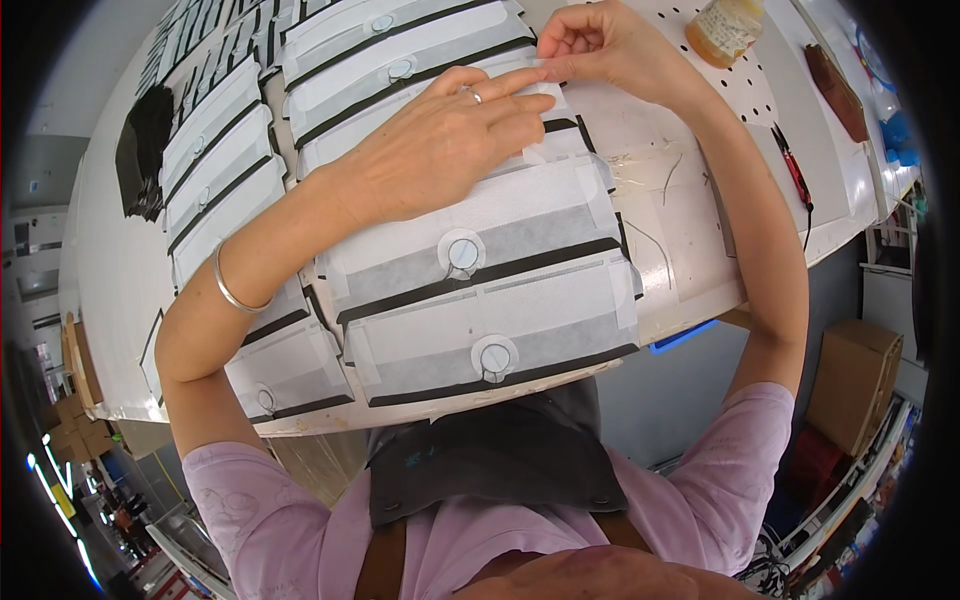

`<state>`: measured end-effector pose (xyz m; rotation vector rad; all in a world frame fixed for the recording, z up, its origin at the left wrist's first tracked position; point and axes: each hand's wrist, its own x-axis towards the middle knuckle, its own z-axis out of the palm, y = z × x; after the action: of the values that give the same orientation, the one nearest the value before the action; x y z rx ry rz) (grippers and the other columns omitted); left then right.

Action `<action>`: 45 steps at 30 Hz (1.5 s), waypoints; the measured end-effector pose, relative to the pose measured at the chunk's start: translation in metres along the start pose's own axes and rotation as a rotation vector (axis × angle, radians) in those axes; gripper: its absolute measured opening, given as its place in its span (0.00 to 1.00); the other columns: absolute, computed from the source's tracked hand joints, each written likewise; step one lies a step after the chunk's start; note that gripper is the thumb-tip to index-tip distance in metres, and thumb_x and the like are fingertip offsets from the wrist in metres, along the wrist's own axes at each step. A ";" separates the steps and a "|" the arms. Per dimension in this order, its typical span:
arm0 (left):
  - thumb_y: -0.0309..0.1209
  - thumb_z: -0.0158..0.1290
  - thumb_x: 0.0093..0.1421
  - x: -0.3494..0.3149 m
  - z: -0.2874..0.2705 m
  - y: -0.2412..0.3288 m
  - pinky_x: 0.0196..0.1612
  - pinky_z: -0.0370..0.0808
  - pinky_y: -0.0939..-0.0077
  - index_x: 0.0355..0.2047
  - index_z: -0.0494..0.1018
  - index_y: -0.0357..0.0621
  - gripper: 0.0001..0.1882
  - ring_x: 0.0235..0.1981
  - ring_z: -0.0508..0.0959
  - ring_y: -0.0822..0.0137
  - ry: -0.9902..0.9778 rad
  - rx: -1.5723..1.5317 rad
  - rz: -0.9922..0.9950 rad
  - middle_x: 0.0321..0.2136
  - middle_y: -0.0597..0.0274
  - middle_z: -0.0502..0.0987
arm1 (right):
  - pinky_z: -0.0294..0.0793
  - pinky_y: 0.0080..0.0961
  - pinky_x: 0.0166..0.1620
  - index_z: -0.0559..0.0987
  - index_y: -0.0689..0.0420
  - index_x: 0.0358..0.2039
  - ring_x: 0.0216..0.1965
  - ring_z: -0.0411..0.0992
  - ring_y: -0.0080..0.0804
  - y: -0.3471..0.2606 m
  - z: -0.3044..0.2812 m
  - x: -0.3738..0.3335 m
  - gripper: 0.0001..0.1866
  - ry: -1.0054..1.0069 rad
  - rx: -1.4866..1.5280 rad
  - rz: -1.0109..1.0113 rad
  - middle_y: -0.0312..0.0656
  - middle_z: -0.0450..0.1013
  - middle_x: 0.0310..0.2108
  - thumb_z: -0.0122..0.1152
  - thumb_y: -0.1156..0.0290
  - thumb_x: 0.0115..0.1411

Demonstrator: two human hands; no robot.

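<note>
White table (110, 260); amber jar (724, 28) near right hand (600, 45).

— We log this as a workshop or small factory floor. Long white surface (110, 270) carrying rows of identical white-and-black fabric pieces (480, 260), each with a round fastener.

— Agreed. We also note the pegboard-style holes (700, 20), red-handled tool (795, 170), glue-like jar (725, 28), cardboard boxes (855, 380) on the floor below.
</note>
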<state>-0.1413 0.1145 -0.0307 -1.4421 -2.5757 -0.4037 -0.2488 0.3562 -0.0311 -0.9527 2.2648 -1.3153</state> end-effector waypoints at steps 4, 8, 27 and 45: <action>0.20 0.56 0.60 -0.001 0.004 0.005 0.64 0.62 0.57 0.40 0.73 0.40 0.07 0.71 0.63 0.56 0.023 -0.035 -0.032 0.64 0.55 0.72 | 0.68 0.15 0.28 0.80 0.61 0.39 0.24 0.67 0.14 0.001 0.008 -0.002 0.08 0.175 0.078 0.015 0.29 0.75 0.27 0.70 0.74 0.62; 0.18 0.56 0.59 0.001 0.000 0.003 0.64 0.62 0.55 0.40 0.73 0.40 0.10 0.71 0.64 0.55 0.071 -0.044 -0.073 0.63 0.55 0.73 | 0.60 0.13 0.23 0.78 0.56 0.44 0.23 0.68 0.12 -0.014 0.016 -0.028 0.14 0.203 0.165 0.222 0.29 0.75 0.26 0.70 0.65 0.62; 0.22 0.56 0.63 0.008 0.005 -0.003 0.63 0.64 0.55 0.42 0.73 0.38 0.08 0.69 0.66 0.52 0.074 0.072 -0.077 0.58 0.49 0.76 | 0.56 0.12 0.26 0.68 0.49 0.43 0.21 0.61 0.14 -0.010 0.026 -0.035 0.21 0.143 0.221 0.314 0.30 0.77 0.26 0.73 0.69 0.56; 0.42 0.60 0.65 0.023 -0.027 -0.016 0.53 0.70 0.72 0.35 0.81 0.40 0.15 0.39 0.77 0.73 0.312 -0.586 -0.624 0.31 0.66 0.82 | 0.66 0.13 0.27 0.79 0.60 0.43 0.25 0.68 0.14 -0.053 0.016 -0.017 0.10 0.347 0.259 0.003 0.31 0.76 0.30 0.66 0.68 0.67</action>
<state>-0.1667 0.1171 -0.0016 -0.5440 -2.6858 -1.4291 -0.2070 0.3404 0.0065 -0.6725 2.2523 -1.8392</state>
